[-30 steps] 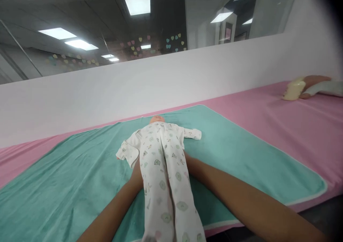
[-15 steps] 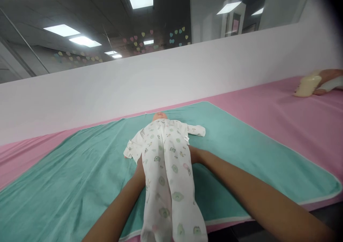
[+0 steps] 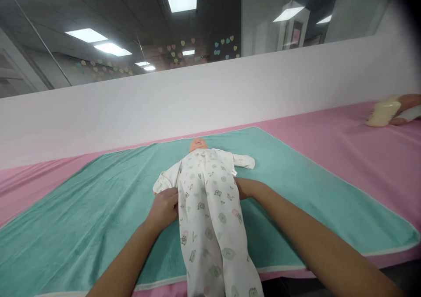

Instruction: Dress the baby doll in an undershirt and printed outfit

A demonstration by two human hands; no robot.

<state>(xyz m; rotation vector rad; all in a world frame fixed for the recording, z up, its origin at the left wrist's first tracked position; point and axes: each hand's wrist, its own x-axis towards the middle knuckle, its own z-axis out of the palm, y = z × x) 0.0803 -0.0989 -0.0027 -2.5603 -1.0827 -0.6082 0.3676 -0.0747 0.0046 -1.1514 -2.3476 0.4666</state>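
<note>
A baby doll (image 3: 198, 144) lies on its back on a teal blanket (image 3: 125, 200), head toward the wall. It wears a white printed baby outfit (image 3: 210, 196) whose long legs run toward me; the doll's own legs do not show. My left hand (image 3: 166, 207) is closed at the left side of the outfit, fingers curled on its edge near the waist. On the opposite side, my right hand (image 3: 242, 188) reaches in at the waist, its fingers hidden by the cloth. The left sleeve (image 3: 167, 178) and right sleeve (image 3: 244, 161) lie spread out.
Pink cloth (image 3: 329, 143) covers the surface under the blanket. At the far right, a pale yellow bottle (image 3: 383, 114) lies beside part of another doll (image 3: 408, 108). A white wall (image 3: 131, 104) with a glass window above it stands behind.
My left hand has come out from beneath the outfit's left side and now shows closed at its edge. My right hand stays at the right side. The view has shifted slightly.
</note>
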